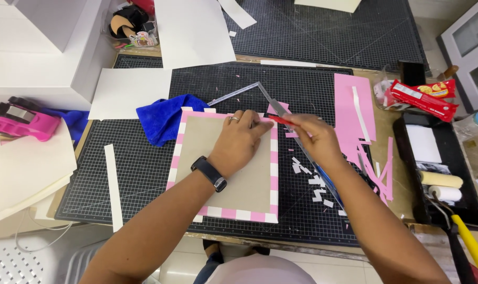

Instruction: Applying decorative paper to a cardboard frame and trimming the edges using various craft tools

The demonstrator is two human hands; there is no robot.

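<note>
A square grey board (226, 168) with a pink and white striped border lies flat near the front middle of a black cutting mat (139, 168) marked with a white grid. The left hand (241, 141) rests palm down on the board's upper right part, fingers spread flat toward the top right corner, a ring on one finger and a dark watch (209, 172) on the wrist. The right hand (315, 139) is just beside that corner, closed around a thin red tool (282, 120) whose tip points at the board's edge; what kind of tool it is cannot be told. A metal ruler (281, 113) runs slantwise under the right hand, from above the board down to the right. Small white paper scraps (310, 179) lie on the mat to the right of the board. Further right lie a pink sheet (352, 113) and loose pink strips (381, 173). A crumpled blue cloth (165, 118) touches the board's upper left corner. A pink tape dispenser (23, 123) sits at the far left on cream paper. A black tray (436, 173) with a paint roller (441, 181) stands at the right edge
</note>
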